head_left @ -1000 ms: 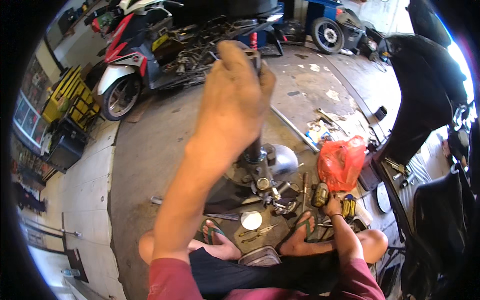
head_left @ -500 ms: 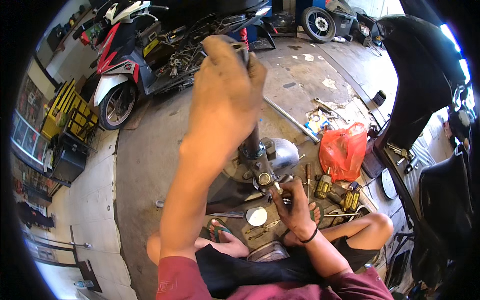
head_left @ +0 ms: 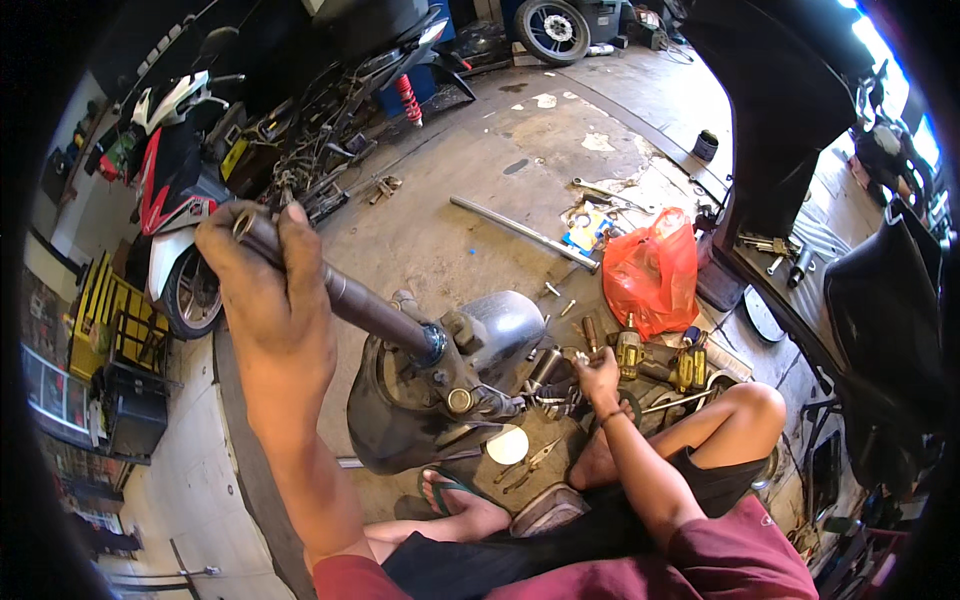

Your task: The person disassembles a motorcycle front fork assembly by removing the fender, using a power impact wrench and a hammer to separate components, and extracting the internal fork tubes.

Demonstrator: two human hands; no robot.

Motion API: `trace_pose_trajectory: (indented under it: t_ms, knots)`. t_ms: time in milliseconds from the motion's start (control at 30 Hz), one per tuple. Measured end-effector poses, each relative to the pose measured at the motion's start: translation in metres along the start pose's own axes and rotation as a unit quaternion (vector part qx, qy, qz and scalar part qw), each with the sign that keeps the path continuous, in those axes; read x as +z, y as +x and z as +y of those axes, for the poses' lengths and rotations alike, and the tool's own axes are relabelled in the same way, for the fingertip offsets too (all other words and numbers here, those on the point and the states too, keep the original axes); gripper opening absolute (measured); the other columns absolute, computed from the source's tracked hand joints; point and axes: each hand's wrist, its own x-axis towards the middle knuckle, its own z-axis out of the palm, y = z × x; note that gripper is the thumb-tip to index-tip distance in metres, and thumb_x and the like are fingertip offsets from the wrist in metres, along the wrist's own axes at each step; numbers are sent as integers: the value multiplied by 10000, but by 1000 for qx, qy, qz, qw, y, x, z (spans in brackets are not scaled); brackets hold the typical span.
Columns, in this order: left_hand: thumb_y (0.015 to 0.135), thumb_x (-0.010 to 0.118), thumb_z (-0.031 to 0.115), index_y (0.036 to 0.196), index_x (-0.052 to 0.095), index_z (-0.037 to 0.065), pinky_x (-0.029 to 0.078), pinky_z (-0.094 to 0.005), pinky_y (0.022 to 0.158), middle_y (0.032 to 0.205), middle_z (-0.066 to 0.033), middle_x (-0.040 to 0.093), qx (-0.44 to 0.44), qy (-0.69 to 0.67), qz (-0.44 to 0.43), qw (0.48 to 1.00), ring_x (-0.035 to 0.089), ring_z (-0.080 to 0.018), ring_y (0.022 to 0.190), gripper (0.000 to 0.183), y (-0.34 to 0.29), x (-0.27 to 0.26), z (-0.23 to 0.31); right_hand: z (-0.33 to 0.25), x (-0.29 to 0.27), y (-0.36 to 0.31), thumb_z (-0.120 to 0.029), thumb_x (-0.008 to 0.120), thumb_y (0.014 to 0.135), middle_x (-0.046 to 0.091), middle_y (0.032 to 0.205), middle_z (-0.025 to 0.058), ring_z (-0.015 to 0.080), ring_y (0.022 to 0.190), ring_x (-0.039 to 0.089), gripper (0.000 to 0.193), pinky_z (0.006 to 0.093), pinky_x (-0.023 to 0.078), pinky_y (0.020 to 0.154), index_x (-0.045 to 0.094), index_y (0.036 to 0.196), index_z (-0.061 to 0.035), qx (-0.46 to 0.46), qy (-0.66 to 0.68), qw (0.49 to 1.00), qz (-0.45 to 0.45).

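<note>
My left hand is wrapped round the upper end of a dark metal tube, which leans toward the left. The tube's lower end enters a greasy metal clamp. Around the clamp lie a black curved cover and a rounded grey metal piece. To the right, my right hand is closed, fingers pinched near a screwdriver; a small shiny bit shows at the fingertips, too small to name. Dark gloves and a dark metal cylinder are beside that hand.
Two yellow-black power tools lie right of my right hand. Beyond them sits a red plastic bag. A long metal pipe lies on the floor ahead. Pliers lie between my feet. A red-white scooter stands far left.
My left hand has swung left and down, tilting the tube from upright to leaning left. My right hand has left the clamp and moved right toward the tools. The view has shifted too.
</note>
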Motion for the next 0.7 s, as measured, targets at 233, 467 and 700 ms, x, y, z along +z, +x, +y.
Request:
trace_pose_trajectory:
  t_ms: [233,467,700]
  knots:
    - [997,556,169,1117,408,19,389,-275,615,796,-29,454,-6,-9,-18,1000,412,-97,690,242,1,-9,-5,24,58,74,-238,810,720,674,1015,232,365,982,656,543,414,510,870,568,1147,-5,128,28,991,-36]
    - [994,567,168,1087,422,46,381,-249,651,829,-9,421,-35,-36,-38,998,393,-84,730,211,15,-15,-25,70,65,16,-216,791,713,596,1159,249,357,1116,578,583,396,456,984,549,1203,-13,77,-107,987,-86]
    - [987,587,199,1085,435,72,381,-244,576,818,7,434,7,-54,-94,994,414,-76,686,221,51,5,-52,23,75,11,-146,718,777,579,1073,201,325,1016,568,356,400,459,925,575,1078,-20,-10,1,1000,17]
